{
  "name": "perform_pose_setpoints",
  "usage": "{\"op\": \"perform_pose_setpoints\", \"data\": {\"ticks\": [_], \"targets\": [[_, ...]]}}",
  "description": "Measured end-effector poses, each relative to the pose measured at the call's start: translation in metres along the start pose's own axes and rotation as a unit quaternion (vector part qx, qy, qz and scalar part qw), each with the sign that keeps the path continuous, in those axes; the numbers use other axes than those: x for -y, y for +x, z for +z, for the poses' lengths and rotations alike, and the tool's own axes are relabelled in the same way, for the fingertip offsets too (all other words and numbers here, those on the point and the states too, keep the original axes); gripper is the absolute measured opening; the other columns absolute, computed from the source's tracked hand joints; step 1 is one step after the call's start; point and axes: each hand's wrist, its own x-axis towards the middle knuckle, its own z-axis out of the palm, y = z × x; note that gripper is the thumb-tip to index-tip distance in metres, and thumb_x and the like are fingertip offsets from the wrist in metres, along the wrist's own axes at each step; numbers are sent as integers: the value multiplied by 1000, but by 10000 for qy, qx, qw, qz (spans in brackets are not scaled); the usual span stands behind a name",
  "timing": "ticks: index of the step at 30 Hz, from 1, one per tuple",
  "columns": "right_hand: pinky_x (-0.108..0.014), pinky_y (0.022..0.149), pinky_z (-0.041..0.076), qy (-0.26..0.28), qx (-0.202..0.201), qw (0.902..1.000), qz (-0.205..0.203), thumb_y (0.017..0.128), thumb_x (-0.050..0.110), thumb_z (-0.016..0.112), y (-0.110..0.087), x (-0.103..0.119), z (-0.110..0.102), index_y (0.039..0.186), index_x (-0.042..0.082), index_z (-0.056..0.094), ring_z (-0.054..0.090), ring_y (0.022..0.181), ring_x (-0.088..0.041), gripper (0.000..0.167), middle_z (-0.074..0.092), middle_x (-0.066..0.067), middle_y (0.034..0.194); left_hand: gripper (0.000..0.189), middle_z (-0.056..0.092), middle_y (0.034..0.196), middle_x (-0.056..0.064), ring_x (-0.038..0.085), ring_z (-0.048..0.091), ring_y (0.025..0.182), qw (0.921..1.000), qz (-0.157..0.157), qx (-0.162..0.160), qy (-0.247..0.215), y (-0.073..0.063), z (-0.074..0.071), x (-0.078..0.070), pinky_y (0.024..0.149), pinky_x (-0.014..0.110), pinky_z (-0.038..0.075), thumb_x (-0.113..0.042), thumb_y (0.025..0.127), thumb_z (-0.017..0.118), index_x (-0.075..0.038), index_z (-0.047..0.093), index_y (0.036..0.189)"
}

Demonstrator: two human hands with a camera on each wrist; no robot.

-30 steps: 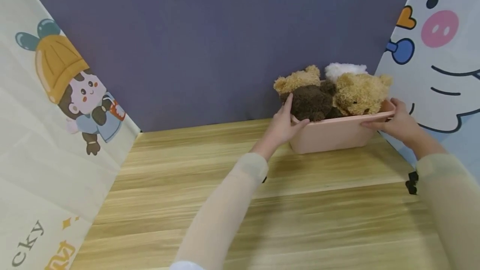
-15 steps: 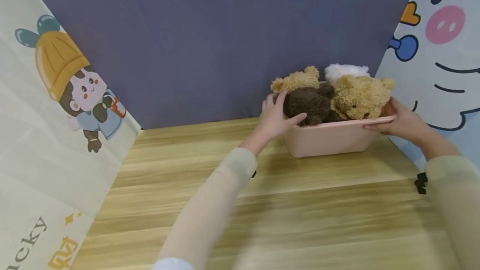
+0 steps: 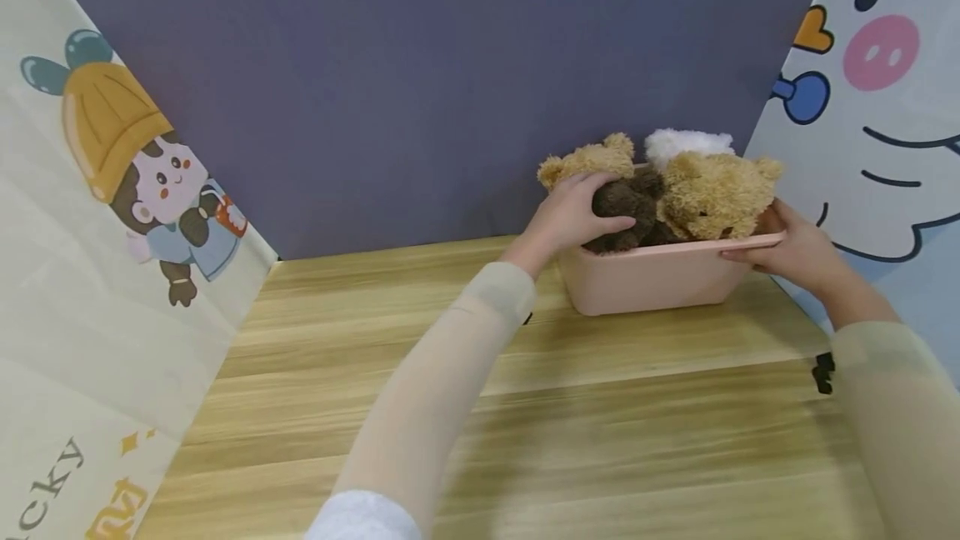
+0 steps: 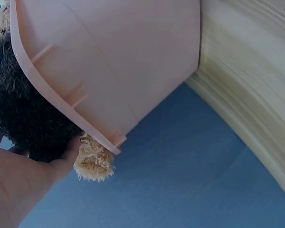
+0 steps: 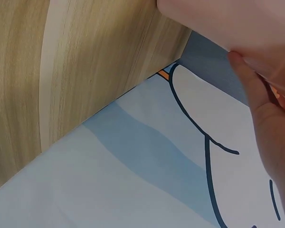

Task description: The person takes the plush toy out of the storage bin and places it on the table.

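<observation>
A pink plastic bin (image 3: 648,283) holds several plush toys at the back right of the wooden tabletop. My left hand (image 3: 572,208) grips a dark brown plush toy (image 3: 628,208) at the bin's left end, thumb in front and fingers over its top. The left wrist view shows this dark plush (image 4: 28,104) against my palm, beside the bin's rim (image 4: 52,95). My right hand (image 3: 802,248) holds the bin's right end by the rim, thumb along the front. A curly tan teddy bear (image 3: 716,194) sits beside the dark one, with another tan plush (image 3: 588,162) and a white one (image 3: 682,145) behind.
A dark blue-grey panel (image 3: 420,98) rises right behind the bin. Printed cloth walls stand on the left (image 3: 82,290) and right (image 3: 892,157). The wooden tabletop (image 3: 337,357) stretches to the left and front, and a small black object (image 3: 823,373) is by its right edge.
My left hand has moved from the bin's left rim onto the dark brown plush and now wraps over it. The right hand stays on the rim, and the bin sits slightly further left.
</observation>
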Motion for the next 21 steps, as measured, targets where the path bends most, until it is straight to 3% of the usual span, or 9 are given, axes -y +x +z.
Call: {"op": "perform_pose_setpoints", "data": {"ticks": [2, 4, 6, 10, 11, 13, 14, 21], "targets": [[-56, 106, 56, -149, -80, 9999, 11, 93, 50, 81, -1, 0, -1, 163, 26, -30, 18, 155, -64, 133, -10, -25, 176, 83, 31, 174, -10, 17, 29, 163, 10000, 10, -36, -62, 2, 1, -2, 130, 47, 36, -70, 93, 69, -43, 35, 165], [-73, 113, 40, -230, -127, 9997, 15, 93, 52, 81, -2, 1, -2, 163, 25, -30, 16, 155, -64, 134, -9, -26, 176, 83, 31, 174, -11, 17, 29, 163, 9999, 10, -69, -136, 4, 2, -3, 131, 47, 35, -70, 93, 69, -44, 36, 164], [-65, 111, 48, -257, -146, 9996, 19, 93, 52, 81, -2, 1, -2, 163, 25, -30, 18, 154, -64, 134, -9, -27, 175, 82, 32, 174, -10, 17, 29, 163, 9998, 27, -76, -194, 5, 3, -4, 131, 48, 34, -70, 94, 68, -44, 37, 164], [-64, 107, 52, -224, -170, 9996, -14, 91, 53, 82, -3, 2, -1, 163, 26, -29, 23, 152, -65, 135, -6, -28, 176, 76, 36, 172, -11, 15, 33, 162, 9988, 110, -226, -413, 7, 7, -4, 131, 46, 35, -66, 95, 70, -42, 43, 161], [-65, 107, 52, -228, -177, 9996, -9, 91, 53, 82, -3, 2, -1, 163, 27, -29, 24, 151, -65, 135, -6, -28, 175, 74, 38, 171, -12, 15, 34, 161, 9982, 136, -298, -505, 7, 8, -3, 130, 46, 35, -65, 95, 71, -42, 46, 160], [-79, 111, 36, -264, -233, 9994, -3, 90, 55, 83, -4, 2, -1, 163, 27, -28, 20, 152, -66, 136, -5, -29, 175, 70, 40, 170, -12, 15, 35, 161, 9960, 197, -457, -743, 7, 12, -1, 130, 46, 35, -63, 95, 73, -42, 49, 157], [-80, 112, 34, -267, -254, 9993, -1, 90, 55, 83, -4, 1, -1, 163, 28, -28, 20, 152, -67, 136, -5, -30, 175, 69, 40, 170, -12, 15, 34, 161, 9944, 235, -532, -881, 7, 14, 0, 131, 47, 34, -62, 94, 74, -42, 51, 157], [-79, 111, 37, -230, -263, 9994, 2, 91, 56, 81, -4, -2, 2, 164, 26, -27, 24, 150, -66, 134, -3, -31, 175, 72, 40, 169, -14, 17, 30, 163, 9813, 385, -735, -1739, 6, 27, 18, 131, 54, 32, -60, 90, 80, -45, 52, 155]]}}
